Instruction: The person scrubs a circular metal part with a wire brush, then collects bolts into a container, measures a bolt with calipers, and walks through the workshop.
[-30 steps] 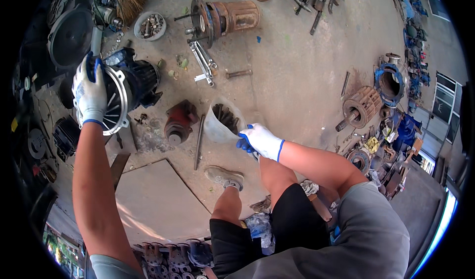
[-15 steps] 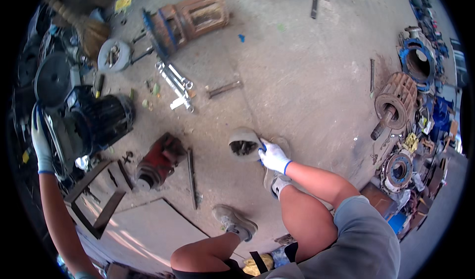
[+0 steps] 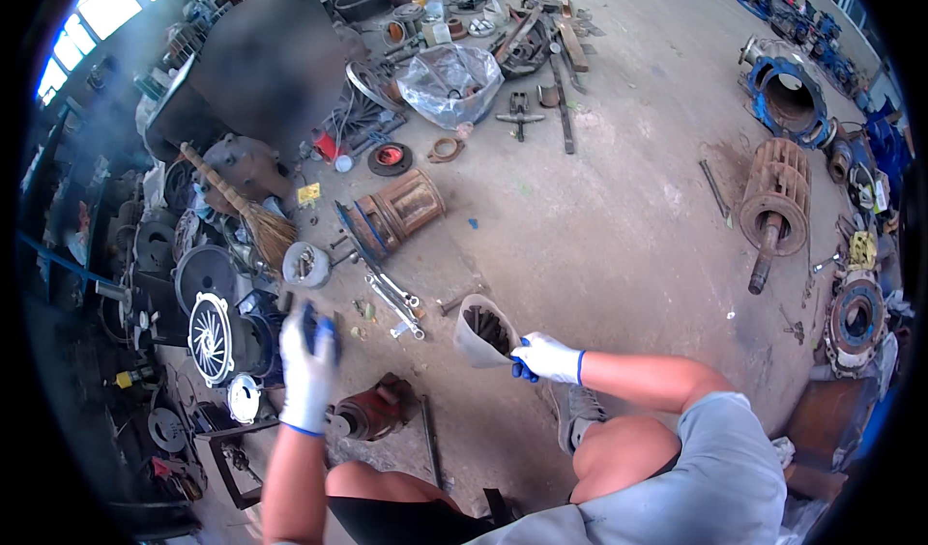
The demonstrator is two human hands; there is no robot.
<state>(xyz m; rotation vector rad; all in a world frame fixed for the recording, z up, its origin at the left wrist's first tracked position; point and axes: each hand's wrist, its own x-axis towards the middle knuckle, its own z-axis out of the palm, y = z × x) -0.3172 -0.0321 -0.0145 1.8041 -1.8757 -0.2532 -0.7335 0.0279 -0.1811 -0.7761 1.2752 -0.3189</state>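
Translucent whitish plastic forms the tub (image 3: pixel 468 344), the landmark of this view, tilted so that its mouth shows a bundle of dark rods (image 3: pixel 491 329). At the tub's right edge, the right hand (image 3: pixel 549 359), gloved in white and blue, has its grip pinching the rim. To the left of the tub, the left hand (image 3: pixel 309 366), similarly gloved and blurred, is nearest the dark motor (image 3: pixel 259 342); whether its grip is spread or pressed together cannot be told. Farther left of the tub: a pale vented cover (image 3: pixel 211 340) at the motor's end, its fastening unclear. Upper left of the tub: ring spanners (image 3: pixel 392 306). Lower left: a red metal part (image 3: pixel 375 414). Progress, as judged: the tub is in hand; its rods remain inside.
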